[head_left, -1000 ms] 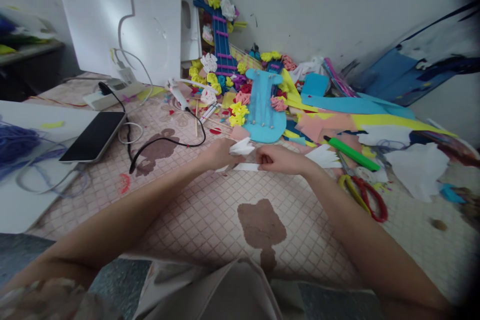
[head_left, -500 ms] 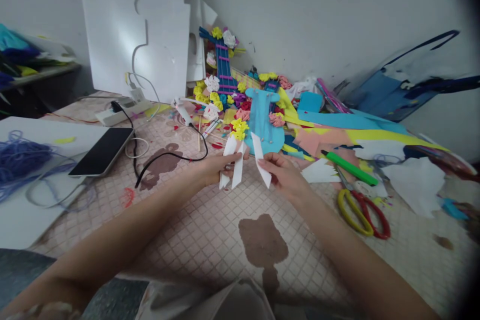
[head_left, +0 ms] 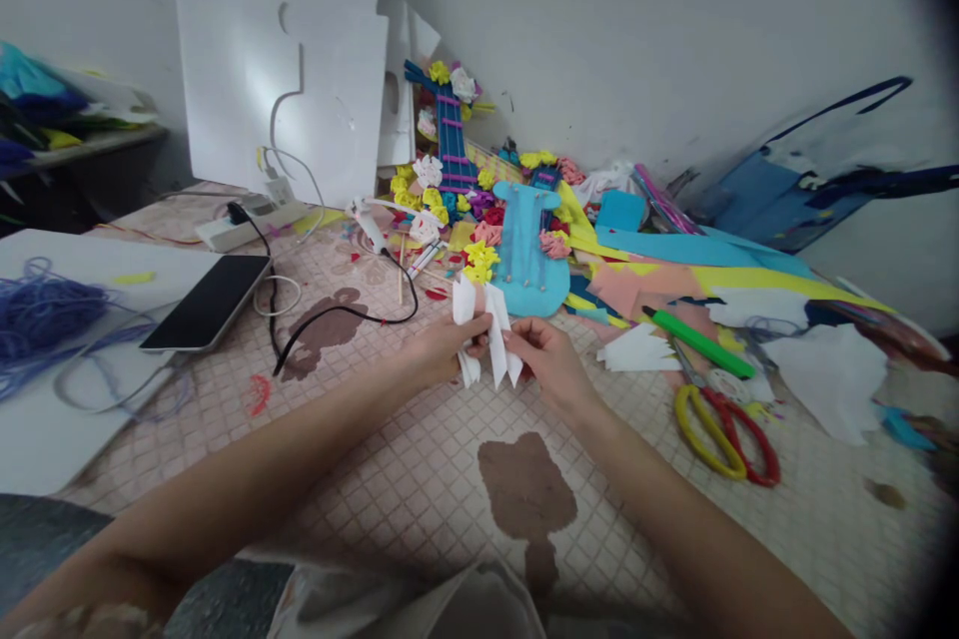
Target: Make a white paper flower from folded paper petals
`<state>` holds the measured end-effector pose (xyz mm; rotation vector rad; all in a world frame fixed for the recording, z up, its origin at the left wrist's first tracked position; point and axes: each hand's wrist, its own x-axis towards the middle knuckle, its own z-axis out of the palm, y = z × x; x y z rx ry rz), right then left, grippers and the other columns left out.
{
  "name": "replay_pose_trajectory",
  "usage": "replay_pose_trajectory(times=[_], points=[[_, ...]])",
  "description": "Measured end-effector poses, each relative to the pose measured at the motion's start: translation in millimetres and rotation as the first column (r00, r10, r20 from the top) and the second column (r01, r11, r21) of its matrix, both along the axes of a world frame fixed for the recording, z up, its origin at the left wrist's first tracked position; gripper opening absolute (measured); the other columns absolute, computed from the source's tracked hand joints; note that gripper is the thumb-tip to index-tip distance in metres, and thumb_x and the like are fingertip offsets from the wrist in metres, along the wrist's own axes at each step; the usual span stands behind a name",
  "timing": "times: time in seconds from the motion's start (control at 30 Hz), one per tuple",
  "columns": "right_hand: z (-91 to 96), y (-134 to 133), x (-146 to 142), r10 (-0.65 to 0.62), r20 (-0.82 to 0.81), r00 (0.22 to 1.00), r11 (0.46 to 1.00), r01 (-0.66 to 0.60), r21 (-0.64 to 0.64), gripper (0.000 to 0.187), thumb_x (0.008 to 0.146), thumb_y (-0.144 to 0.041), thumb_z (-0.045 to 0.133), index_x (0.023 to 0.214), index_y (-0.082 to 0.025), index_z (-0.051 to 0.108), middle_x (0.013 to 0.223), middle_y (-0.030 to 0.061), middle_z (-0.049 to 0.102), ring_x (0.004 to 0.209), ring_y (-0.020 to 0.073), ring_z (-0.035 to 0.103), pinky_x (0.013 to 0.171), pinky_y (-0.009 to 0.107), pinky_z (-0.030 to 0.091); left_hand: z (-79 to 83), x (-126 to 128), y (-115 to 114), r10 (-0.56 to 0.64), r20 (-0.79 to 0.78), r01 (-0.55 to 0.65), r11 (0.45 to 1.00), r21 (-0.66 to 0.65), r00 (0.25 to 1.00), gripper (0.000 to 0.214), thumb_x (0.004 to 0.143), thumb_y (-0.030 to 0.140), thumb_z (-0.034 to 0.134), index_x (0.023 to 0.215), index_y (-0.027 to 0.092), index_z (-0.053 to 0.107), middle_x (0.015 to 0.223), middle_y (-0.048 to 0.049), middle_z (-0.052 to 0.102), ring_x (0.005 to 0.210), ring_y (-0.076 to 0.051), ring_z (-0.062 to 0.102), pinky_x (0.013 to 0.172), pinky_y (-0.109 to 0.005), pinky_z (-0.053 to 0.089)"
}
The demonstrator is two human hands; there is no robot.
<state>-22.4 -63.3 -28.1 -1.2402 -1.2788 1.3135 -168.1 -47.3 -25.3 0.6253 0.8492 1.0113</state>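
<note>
My left hand (head_left: pixel 450 344) pinches several white paper strips (head_left: pixel 496 351), which stand nearly upright above the table. My right hand (head_left: pixel 550 359) is closed at the right edge of the same bunch, its fingertips on a white strip that lies against the others. Just beyond the strips are a yellow crepe-paper flower (head_left: pixel 480 262) and a light blue guitar-shaped cutout (head_left: pixel 528 255). Fingers partly hide the lower strips.
Scissors with yellow and red handles (head_left: pixel 726 434) lie right, beside a green cutter (head_left: pixel 700 341) and paper scraps (head_left: pixel 636 349). At left are a phone (head_left: pixel 206 302), purple yarn (head_left: pixel 49 310), a glue gun (head_left: pixel 369 225) and its black cable (head_left: pixel 337 313). A white board (head_left: pixel 277 50) stands behind.
My right hand has moved left, bringing its separate white strip against the bunch in my left hand. The view has shifted slightly.
</note>
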Motion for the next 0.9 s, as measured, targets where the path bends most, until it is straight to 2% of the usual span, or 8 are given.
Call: replay_pose_trajectory(times=[0.3, 0.57, 0.7, 0.83, 0.9], points=[[1.2, -1.4, -1.3, 0.027, 0.106, 0.994, 0.997, -0.035, 0.076, 0.031, 0.070, -0.050, 0.064, 0.067, -0.021, 0.053, 0.052, -0.0047, 0.049, 0.042, 0.0096, 0.040, 0.038, 0.024, 0.031, -3.4, 5.2, -3.7, 0.072, -0.012, -0.072, 0.997, 0.020, 0.997, 0.024, 0.073, 0.015, 0.071, 0.061, 0.011, 0.050, 0.050, 0.0045, 0.044, 0.038, 0.000, 0.034, 0.036, -0.013, 0.022], [1.6, -0.9, -0.7, 0.032, 0.213, 0.977, 0.986, -0.066, 0.156, 0.027, 0.075, -0.047, 0.059, 0.069, -0.021, 0.056, 0.054, -0.0034, 0.050, 0.043, 0.0106, 0.041, 0.041, 0.025, 0.033, 1.0, 6.1, -6.2, 0.059, -0.018, -0.059, 0.998, 0.004, 0.998, 0.022, 0.075, 0.014, 0.067, 0.061, 0.011, 0.050, 0.048, 0.0049, 0.043, 0.037, -0.001, 0.034, 0.036, -0.014, 0.020], [-1.3, 1.2, 0.9, 0.043, 0.286, 0.957, 0.972, -0.107, 0.210, 0.028, 0.079, -0.048, 0.056, 0.069, -0.021, 0.056, 0.057, -0.0021, 0.050, 0.048, 0.0115, 0.042, 0.044, 0.025, 0.033, 1.9, 6.0, -7.3, 0.059, -0.021, -0.059, 0.998, 0.002, 0.998, 0.022, 0.072, 0.015, 0.070, 0.061, 0.011, 0.051, 0.048, 0.0052, 0.043, 0.038, -0.001, 0.034, 0.036, -0.014, 0.020], [-0.8, 1.0, 1.0, 0.004, 0.314, 0.949, 0.965, -0.086, 0.248, 0.034, 0.083, -0.053, 0.047, 0.072, -0.021, 0.055, 0.062, -0.0002, 0.053, 0.056, 0.0141, 0.046, 0.049, 0.026, 0.036, -4.2, 6.8, -4.9, 0.101, -0.015, -0.101, 0.995, 0.027, 0.995, 0.024, 0.069, 0.015, 0.073, 0.061, 0.011, 0.051, 0.049, 0.0052, 0.043, 0.039, 0.000, 0.033, 0.037, -0.014, 0.021], [-0.6, 0.7, -0.3, -0.017, 0.321, 0.947, 0.965, -0.069, 0.254, 0.033, 0.081, -0.053, 0.051, 0.074, -0.021, 0.055, 0.065, 0.0007, 0.055, 0.060, 0.0148, 0.049, 0.051, 0.026, 0.038, -7.4, 7.8, -3.9, 0.117, -0.006, -0.117, 0.992, 0.039, 0.993, 0.024, 0.068, 0.016, 0.074, 0.062, 0.011, 0.051, 0.049, 0.0053, 0.043, 0.040, -0.001, 0.034, 0.038, -0.014, 0.022]])
